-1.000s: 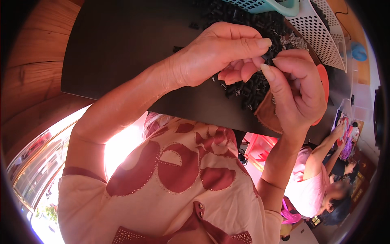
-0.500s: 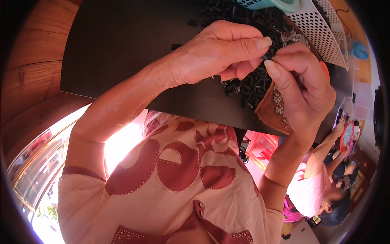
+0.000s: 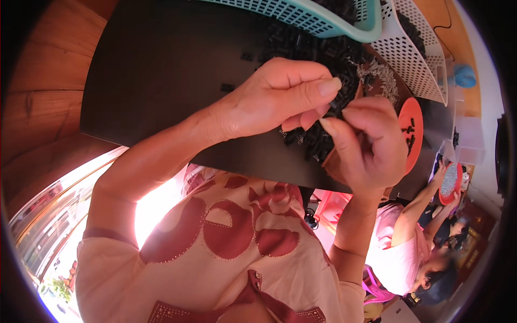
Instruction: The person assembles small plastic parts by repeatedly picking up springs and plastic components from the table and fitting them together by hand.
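My left hand (image 3: 274, 99) and my right hand (image 3: 369, 142) meet fingertip to fingertip over a black table (image 3: 161, 70). Between the thumbs and forefingers sits a small black part (image 3: 336, 106), pinched from both sides. Under the hands lies a heap of small black parts (image 3: 323, 54) with some small silvery pieces (image 3: 379, 78) beside it. Most of the pinched part is hidden by my fingers.
A teal perforated basket (image 3: 323, 21) and a white perforated basket (image 3: 414, 54) stand at the far edge. An orange dish (image 3: 412, 132) with a few black parts lies right of my right hand. Another person (image 3: 414, 253) sits at lower right holding a red dish.
Both hands have stayed together over the heap; my right hand's fingers have curled in closer to the left thumb and forefinger.
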A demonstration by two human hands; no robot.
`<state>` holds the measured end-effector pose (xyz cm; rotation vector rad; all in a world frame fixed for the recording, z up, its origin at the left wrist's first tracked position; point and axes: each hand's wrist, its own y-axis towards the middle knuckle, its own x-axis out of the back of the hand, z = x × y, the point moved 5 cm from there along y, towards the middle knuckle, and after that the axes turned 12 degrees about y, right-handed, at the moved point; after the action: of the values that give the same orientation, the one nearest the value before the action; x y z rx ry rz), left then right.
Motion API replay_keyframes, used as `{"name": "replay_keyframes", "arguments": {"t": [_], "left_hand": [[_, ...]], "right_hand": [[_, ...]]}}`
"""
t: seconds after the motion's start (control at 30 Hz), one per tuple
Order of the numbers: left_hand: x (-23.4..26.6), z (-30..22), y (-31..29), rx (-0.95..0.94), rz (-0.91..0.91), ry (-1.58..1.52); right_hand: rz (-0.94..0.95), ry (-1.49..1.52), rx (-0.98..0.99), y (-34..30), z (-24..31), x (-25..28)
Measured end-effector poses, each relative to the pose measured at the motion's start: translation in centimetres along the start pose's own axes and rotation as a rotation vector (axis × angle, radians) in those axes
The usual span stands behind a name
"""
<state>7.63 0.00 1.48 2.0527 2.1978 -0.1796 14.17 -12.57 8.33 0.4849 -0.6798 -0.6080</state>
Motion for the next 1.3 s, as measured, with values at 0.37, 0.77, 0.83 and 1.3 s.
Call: {"name": "replay_keyframes", "arguments": {"t": [0.37,0.77,0.83,1.3], "left_hand": [[-0.2,-0.1,0.0,-0.027,0.036,-0.015],[-0.5,0.1,-0.1,-0.066,0.076,-0.023],[-0.5,0.1,-0.1,-0.055,0.074,-0.026],[-0.6,0.3,0.0,-0.018,0.070,0.011]], "right_hand": [[0.018,0.074,-0.031,-0.5,0.0,0.7],[0.045,-0.096,-0.006,-0.9,1.1,0.3],[0.055,-0.118,-0.023,-0.9,1.2,0.3],[0.094,-0.185,-0.122,-0.1,1.8,0.0]]}}
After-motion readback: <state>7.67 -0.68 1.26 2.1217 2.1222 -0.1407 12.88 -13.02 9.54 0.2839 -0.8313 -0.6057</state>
